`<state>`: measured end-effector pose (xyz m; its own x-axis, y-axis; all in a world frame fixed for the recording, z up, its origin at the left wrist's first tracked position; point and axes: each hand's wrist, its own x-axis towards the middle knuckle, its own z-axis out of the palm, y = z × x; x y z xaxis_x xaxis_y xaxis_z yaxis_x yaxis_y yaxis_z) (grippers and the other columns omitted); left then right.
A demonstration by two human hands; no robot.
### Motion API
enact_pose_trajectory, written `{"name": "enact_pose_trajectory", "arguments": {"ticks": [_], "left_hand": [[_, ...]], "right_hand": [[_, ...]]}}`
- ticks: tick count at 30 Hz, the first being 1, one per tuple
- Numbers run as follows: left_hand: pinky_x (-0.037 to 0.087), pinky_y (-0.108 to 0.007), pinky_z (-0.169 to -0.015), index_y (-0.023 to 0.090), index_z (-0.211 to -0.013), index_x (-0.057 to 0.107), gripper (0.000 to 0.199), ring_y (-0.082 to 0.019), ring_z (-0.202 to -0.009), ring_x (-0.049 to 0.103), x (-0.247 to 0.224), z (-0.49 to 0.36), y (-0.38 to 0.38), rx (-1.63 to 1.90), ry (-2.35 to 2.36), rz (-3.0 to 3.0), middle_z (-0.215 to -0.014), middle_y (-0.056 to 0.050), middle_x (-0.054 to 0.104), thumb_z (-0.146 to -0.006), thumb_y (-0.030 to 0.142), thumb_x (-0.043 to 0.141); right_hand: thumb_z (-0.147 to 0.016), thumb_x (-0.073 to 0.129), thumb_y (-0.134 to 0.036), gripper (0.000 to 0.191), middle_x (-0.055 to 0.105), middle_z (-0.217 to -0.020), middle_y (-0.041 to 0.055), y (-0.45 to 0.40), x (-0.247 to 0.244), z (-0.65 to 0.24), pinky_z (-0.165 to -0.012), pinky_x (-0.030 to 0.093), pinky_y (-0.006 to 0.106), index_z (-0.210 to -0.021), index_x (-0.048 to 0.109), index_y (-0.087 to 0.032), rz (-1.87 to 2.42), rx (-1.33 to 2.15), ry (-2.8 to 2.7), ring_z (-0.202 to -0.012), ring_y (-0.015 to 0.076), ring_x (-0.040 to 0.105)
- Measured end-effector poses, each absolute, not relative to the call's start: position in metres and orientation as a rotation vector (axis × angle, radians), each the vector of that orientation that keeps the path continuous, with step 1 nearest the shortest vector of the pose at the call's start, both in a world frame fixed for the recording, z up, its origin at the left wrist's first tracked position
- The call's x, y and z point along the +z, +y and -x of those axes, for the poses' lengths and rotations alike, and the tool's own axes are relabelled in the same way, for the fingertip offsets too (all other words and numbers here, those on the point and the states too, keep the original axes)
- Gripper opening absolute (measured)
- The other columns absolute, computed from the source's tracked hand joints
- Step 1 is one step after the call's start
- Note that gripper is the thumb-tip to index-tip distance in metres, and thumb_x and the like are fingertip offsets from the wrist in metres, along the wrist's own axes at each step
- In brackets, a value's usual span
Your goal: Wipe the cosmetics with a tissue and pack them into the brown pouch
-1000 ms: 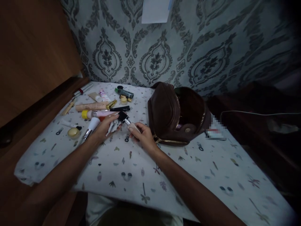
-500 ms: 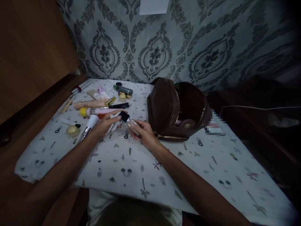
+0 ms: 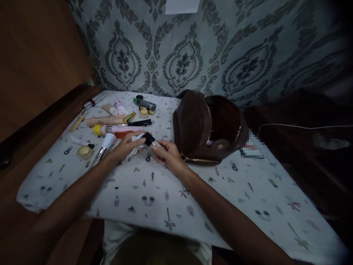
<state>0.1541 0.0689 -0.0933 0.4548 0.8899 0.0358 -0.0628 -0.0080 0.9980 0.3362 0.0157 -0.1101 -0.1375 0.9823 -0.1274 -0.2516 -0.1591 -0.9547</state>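
Note:
My right hand (image 3: 171, 156) is closed around a small clear glass bottle (image 3: 156, 145), which looks like a perfume bottle. Its black cap (image 3: 149, 139) points up and left, towards my other hand. A crumpled white tissue (image 3: 134, 147) is gripped in my left hand (image 3: 124, 146), whose fingers reach the cap's edge. Close beside the left wrist lies a makeup brush (image 3: 106, 144) with white bristles. Right of my hands, an unzipped brown leather bag (image 3: 190, 125) stands on the patterned white cloth (image 3: 154, 198).
Several cosmetics lie at the left: a beige tube (image 3: 104, 120), a pink tube with a yellow cap (image 3: 97, 129), a dark green bottle (image 3: 145, 104), a gold-coloured tube (image 3: 129, 117) and a round jar (image 3: 85, 151). A wooden cabinet (image 3: 41, 48) borders the left; a patterned wall stands behind.
The silver neck visible between cap and bottle before is now hidden, with the cap against the bottle. The left fingers have shifted from the cap's side to its end. The bag stays put.

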Motion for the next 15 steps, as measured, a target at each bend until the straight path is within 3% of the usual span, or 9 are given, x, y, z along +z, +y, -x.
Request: {"name": "enact_pose_trajectory", "arguments": {"ticks": [4, 7, 10, 13, 15], "left_hand": [[0.042, -0.021, -0.049, 0.015, -0.107, 0.074, 0.046, -0.010, -0.057, 0.050, -0.0981, -0.1569, 0.0696, 0.940, 0.790, -1.321, -0.079, -0.004, 0.066, -0.074, 0.047, 0.079], [0.043, -0.020, -0.049, 0.015, -0.102, 0.074, 0.045, -0.010, -0.057, 0.051, -0.1000, -0.1598, 0.0691, 0.958, 0.768, -1.267, -0.076, -0.002, 0.063, -0.073, 0.048, 0.080], [0.043, -0.019, -0.050, 0.016, -0.103, 0.073, 0.046, -0.010, -0.059, 0.054, -0.1011, -0.1602, 0.0685, 0.953, 0.761, -1.226, -0.079, -0.002, 0.064, -0.072, 0.049, 0.081], [0.043, -0.020, -0.052, 0.017, -0.106, 0.072, 0.047, -0.011, -0.059, 0.054, -0.1022, -0.1586, 0.0685, 0.929, 0.756, -1.264, -0.078, -0.001, 0.064, -0.073, 0.049, 0.080], [0.043, -0.021, -0.052, 0.017, -0.107, 0.071, 0.045, -0.011, -0.057, 0.053, -0.1031, -0.1577, 0.0690, 0.908, 0.750, -1.321, -0.075, 0.000, 0.064, -0.075, 0.049, 0.079]], "right_hand": [[-0.063, 0.082, -0.053, 0.044, 0.060, -0.064, -0.0020, 0.0170, -0.1084, -0.3356, -0.041, 0.027, 0.020, -0.080, 0.062, -0.018, 1.003, 1.614, -0.964, -0.048, 0.0084, 0.050], [-0.063, 0.083, -0.048, 0.051, 0.061, -0.071, -0.0032, 0.0179, -0.1075, -0.3369, -0.045, 0.033, 0.022, -0.101, 0.061, -0.022, 0.983, 1.580, -1.002, -0.052, 0.0103, 0.052], [-0.057, 0.086, -0.034, 0.066, 0.062, -0.085, -0.0034, 0.0186, -0.1085, -0.3390, -0.059, 0.044, 0.025, -0.115, 0.055, -0.025, 1.034, 1.382, -1.167, -0.068, 0.0135, 0.058], [-0.059, 0.082, -0.028, 0.054, 0.062, -0.092, -0.0016, 0.0191, -0.1123, -0.3390, -0.079, 0.047, 0.030, -0.107, 0.057, -0.024, 1.109, 1.117, -1.349, -0.088, 0.0178, 0.059], [-0.065, 0.076, -0.028, 0.042, 0.063, -0.093, -0.0009, 0.0190, -0.1149, -0.3376, -0.085, 0.045, 0.033, -0.102, 0.058, -0.023, 1.120, 1.021, -1.419, -0.091, 0.0192, 0.058]]}}
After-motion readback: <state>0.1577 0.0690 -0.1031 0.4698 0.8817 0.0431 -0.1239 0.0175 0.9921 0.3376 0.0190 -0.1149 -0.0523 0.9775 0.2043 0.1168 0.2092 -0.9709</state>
